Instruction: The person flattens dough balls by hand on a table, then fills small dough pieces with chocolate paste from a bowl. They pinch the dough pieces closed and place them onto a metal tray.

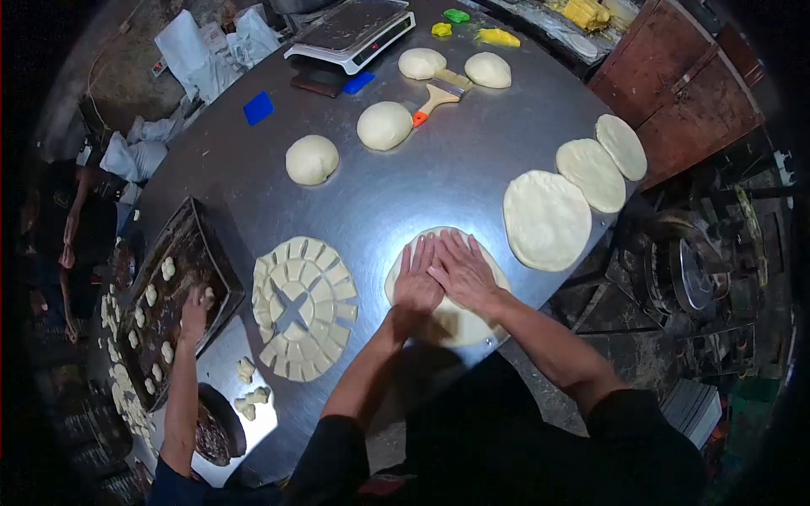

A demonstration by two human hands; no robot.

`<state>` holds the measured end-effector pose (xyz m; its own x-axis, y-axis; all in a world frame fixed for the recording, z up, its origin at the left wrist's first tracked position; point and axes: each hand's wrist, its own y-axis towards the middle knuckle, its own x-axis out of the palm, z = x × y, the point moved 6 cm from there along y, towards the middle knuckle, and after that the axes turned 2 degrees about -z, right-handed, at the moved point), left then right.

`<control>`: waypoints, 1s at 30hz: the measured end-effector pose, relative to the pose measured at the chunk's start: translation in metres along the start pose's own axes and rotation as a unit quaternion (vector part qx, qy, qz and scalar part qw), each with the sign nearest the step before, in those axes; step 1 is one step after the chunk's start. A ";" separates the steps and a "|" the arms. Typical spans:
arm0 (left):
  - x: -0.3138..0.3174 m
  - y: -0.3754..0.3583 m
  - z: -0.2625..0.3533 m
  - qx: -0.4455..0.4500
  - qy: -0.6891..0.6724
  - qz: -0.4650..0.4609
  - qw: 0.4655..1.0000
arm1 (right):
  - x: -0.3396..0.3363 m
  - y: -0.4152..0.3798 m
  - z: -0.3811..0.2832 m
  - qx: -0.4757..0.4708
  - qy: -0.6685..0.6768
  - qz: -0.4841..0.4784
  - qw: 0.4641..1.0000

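Observation:
My left hand (pixel 419 277) and my right hand (pixel 466 271) lie flat, side by side, on a round of dough (pixel 456 327) at the table's near edge. Their fingers are stretched out and press on its surface, and the thumbs meet near the middle. Left of it is a flat dough round cut into many small pieces (pixel 316 337), with a gap at its centre. To the right lie three flattened dough rounds (pixel 547 221) in a row, edges touching or overlapping. Farther back sit several dough balls (pixel 385 126), with a brush (pixel 435 101) between them.
A digital scale (pixel 353 38) stands at the back of the metal table (pixel 405 185). A blue scraper (pixel 258 108) lies nearby. At left, another person's hand (pixel 199 308) reaches over a dark baking tray (pixel 221 270) holding small dough pieces. A dark bowl (pixel 232 422) is near them.

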<state>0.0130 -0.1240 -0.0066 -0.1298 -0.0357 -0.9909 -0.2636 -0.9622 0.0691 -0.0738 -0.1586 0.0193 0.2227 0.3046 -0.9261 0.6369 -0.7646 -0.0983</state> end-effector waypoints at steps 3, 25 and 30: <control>-0.007 0.020 -0.017 -0.001 -0.090 -0.007 0.996 | -0.005 0.021 0.025 -0.065 -0.098 0.005 0.993; -0.049 -0.090 0.003 0.012 -0.276 -0.095 0.956 | -0.026 -0.093 0.040 -0.020 0.149 0.038 0.988; -0.024 0.003 -0.066 -0.160 -0.243 0.063 0.955 | -0.039 -0.023 0.074 0.167 0.179 0.119 0.962</control>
<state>0.0782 -0.1436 0.0103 -0.5905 -0.1023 -0.8005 0.0783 -0.9945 0.0693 -0.1520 -0.1947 0.0307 0.6106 0.2286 -0.7582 0.2764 -0.9587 -0.0664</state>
